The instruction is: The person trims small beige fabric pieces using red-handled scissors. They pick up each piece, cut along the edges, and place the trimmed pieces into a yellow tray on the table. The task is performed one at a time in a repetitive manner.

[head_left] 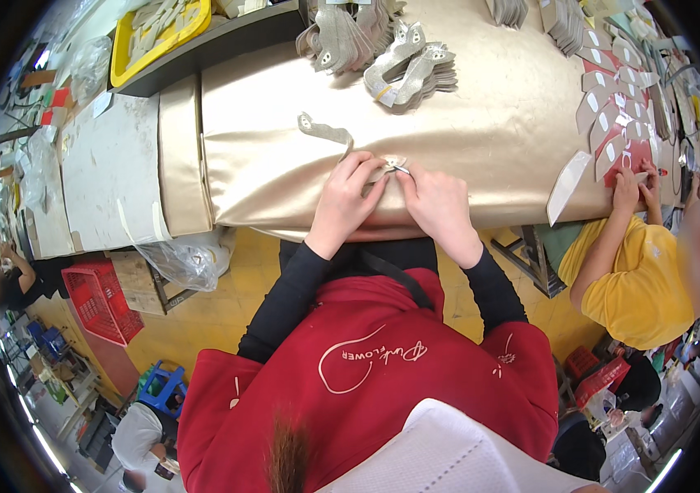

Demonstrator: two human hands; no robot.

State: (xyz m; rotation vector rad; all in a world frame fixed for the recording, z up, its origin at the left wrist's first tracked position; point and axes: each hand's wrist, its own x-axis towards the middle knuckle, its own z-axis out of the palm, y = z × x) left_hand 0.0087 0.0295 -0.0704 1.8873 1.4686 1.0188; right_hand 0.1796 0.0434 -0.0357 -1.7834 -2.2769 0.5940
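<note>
My left hand (346, 199) pinches a curved grey strip-like piece (325, 130) near the table's front edge. One rounded end of the piece, with a pale mark, sticks out on the far left side, lying on the gold cover. My right hand (440, 205) is closed close beside it, its thumb and finger on a small thin tool with a dark and shiny tip (401, 170). That tip meets the piece between both hands. My fingers hide most of the tool, so I cannot tell its kind. Beyond my hands lie a bundle of similar grey pieces (415, 72) and a larger stack (345, 37).
A gold-covered table (267, 177) spreads before me. At the far left a yellow tray (121, 62) of beige pieces rests on a dark shelf. To the right, a co-worker in yellow (637, 283) handles pale pieces on a red sheet. A red crate (103, 300) stands lower left.
</note>
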